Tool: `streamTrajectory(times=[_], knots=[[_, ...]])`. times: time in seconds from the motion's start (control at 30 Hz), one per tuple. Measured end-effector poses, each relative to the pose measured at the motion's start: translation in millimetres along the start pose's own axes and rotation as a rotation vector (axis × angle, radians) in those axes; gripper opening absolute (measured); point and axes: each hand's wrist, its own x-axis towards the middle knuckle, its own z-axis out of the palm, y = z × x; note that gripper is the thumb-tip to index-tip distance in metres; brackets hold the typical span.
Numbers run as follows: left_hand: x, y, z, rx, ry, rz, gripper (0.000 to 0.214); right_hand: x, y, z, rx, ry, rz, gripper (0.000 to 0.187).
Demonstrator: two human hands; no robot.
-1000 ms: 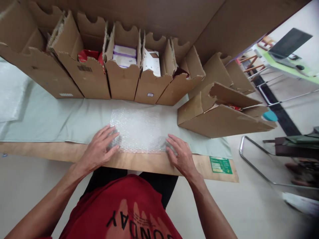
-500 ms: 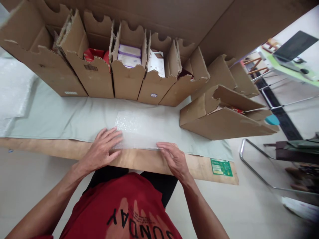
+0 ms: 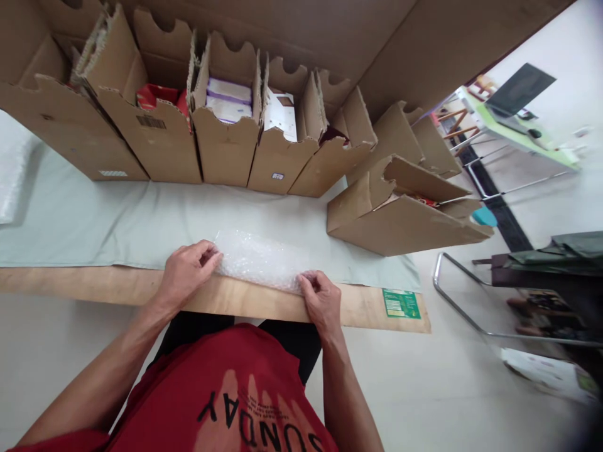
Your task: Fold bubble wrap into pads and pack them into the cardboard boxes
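A sheet of clear bubble wrap (image 3: 261,258) lies near the front edge of the table, on a pale green cloth (image 3: 117,220). My left hand (image 3: 186,276) pinches its left near corner with fingers closed. At the right near corner my right hand (image 3: 321,300) is closed on the sheet too. The near edge of the wrap is lifted off the cloth between the two hands.
A row of open cardboard boxes (image 3: 221,135) holding packaged goods stands at the back of the table. One cardboard box (image 3: 400,213) lies tilted at the right. A green label (image 3: 401,304) is stuck on the wooden table edge (image 3: 94,285). A metal chair frame (image 3: 471,314) is on the floor at right.
Both hands went from lying flat on the bubble wrap to gripping its near corners. The sheet has been drawn toward the table edge and its near edge raised.
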Motion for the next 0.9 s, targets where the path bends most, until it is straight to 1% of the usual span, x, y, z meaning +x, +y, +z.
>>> streamTrajectory(times=[0.07,0.17,0.3,0.37,0.4,0.5,0.57,0.6,0.63,0.7,0.73,0.77,0.83,0.9], knots=[[6,-1,5.3,0.126,0.042,-0.002,0.018,4,2,10,-0.048,0.062,0.026,0.030],[11,-4,12.9,0.293,0.075,0.014,0.018,12,3,18,-0.151,0.115,0.051,0.035],[14,-4,19.0,0.402,0.075,0.025,0.016,17,4,18,-0.307,0.076,0.061,0.033],[15,-1,18.7,0.439,0.075,0.009,0.015,18,4,14,-0.353,0.050,0.036,0.031],[16,1,17.6,0.461,0.072,-0.004,0.020,19,3,12,-0.375,0.041,0.017,0.032],[20,10,11.9,0.546,0.005,-0.061,0.037,29,-4,9,-0.453,-0.001,-0.004,0.044],[23,18,8.3,0.596,-0.085,-0.104,0.036,41,-10,8,-0.498,-0.050,0.033,0.051],[25,21,7.1,0.614,-0.131,-0.123,0.033,48,-13,8,-0.506,-0.085,0.061,0.050],[26,24,6.3,0.625,-0.171,-0.139,0.030,54,-16,8,-0.504,-0.130,0.091,0.046],[28,27,4.8,0.634,-0.234,-0.147,0.024,62,-20,6,-0.474,-0.214,0.134,0.027],[29,27,3.6,0.635,-0.254,-0.132,0.021,63,-21,4,-0.444,-0.240,0.138,0.017],[31,26,1.5,0.636,-0.264,-0.101,0.018,61,-21,1,-0.404,-0.250,0.133,0.010],[37,24,-5.7,0.646,-0.258,-0.005,0.016,50,-22,-6,-0.285,-0.239,0.111,0.013],[51,26,-15.1,0.667,-0.213,0.106,0.017,29,-24,-10,-0.109,-0.235,0.094,0.015]])
